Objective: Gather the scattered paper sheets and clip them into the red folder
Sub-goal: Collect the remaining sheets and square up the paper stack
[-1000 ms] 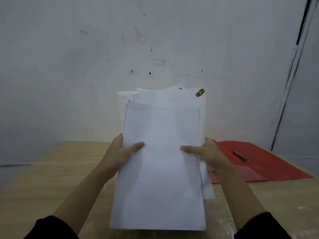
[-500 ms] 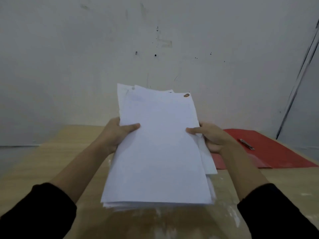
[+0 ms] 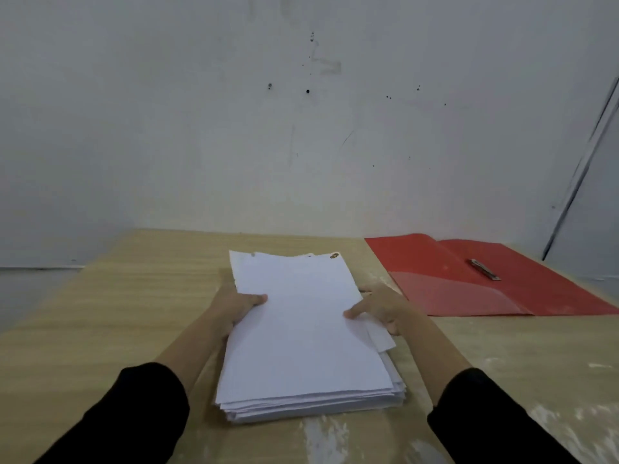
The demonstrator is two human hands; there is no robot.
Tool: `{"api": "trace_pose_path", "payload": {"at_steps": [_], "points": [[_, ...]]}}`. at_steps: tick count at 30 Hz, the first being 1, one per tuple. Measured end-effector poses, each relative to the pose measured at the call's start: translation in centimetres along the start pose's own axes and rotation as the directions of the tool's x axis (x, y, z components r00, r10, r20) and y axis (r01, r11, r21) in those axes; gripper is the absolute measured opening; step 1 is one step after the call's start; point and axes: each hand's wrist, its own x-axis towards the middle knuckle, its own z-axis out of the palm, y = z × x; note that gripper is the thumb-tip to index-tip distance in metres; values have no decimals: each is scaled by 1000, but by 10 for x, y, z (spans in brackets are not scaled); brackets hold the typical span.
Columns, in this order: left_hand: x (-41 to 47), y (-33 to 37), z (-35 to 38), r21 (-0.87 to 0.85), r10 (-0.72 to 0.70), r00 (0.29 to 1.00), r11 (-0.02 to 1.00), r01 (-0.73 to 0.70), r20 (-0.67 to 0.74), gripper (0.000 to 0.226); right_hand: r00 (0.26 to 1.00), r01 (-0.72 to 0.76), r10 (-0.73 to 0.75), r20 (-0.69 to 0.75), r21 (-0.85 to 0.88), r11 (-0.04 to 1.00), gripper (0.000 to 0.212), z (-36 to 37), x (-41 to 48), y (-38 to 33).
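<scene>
Now the paper stack (image 3: 301,333) lies low and nearly flat over the table (image 3: 117,313), where a second ago it stood tilted up before the wall, and its sheets sit more squarely together than before. It is just left of the red folder (image 3: 445,259) and clear of it, with a small brown mark at the stack's far corner on the folder side. Whether its underside rests on the table cannot be told.

The left hand (image 3: 234,306) grips the stack's edge away from the folder, thumb laid on the top sheet and fingers hidden beneath. The right hand (image 3: 385,308) grasps the edge facing the folder in the same way, thumb on top and fingers curled under, close to the folder's near corner. The folder lies open and flat, its metal clip (image 3: 485,270) along the middle fold.
</scene>
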Motion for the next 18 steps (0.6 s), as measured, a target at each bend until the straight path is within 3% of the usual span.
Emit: {"api": "trace_pose_path", "payload": {"at_steps": [4, 6, 8, 11, 14, 18], "points": [[6, 2, -2, 210, 91, 995, 973, -96, 34, 53, 996, 25, -37, -76, -150, 988, 21, 5, 2, -3], [6, 4, -3, 410, 182, 983, 899, -152, -34, 39, 987, 39, -65, -145, -178, 983, 28, 5, 5, -5], [6, 4, -4, 513, 284, 955, 834, -202, -86, 25, 971, 49, -90, -220, -185, 981, 21, 5, 7, -6], [9, 2, -7, 492, 337, 936, 835, -247, -101, 15, 959, 97, -133, -251, -147, 984, 14, 5, 11, -5], [13, 1, -11, 473, 399, 909, 828, -302, -119, 35, 947, 131, -154, -284, -98, 986, 6, 5, 14, -3], [17, 5, -11, 238, 301, 943, 935, -262, -144, 25, 948, 131, -119, -294, 20, 991, 7, 3, 16, -3]]}}
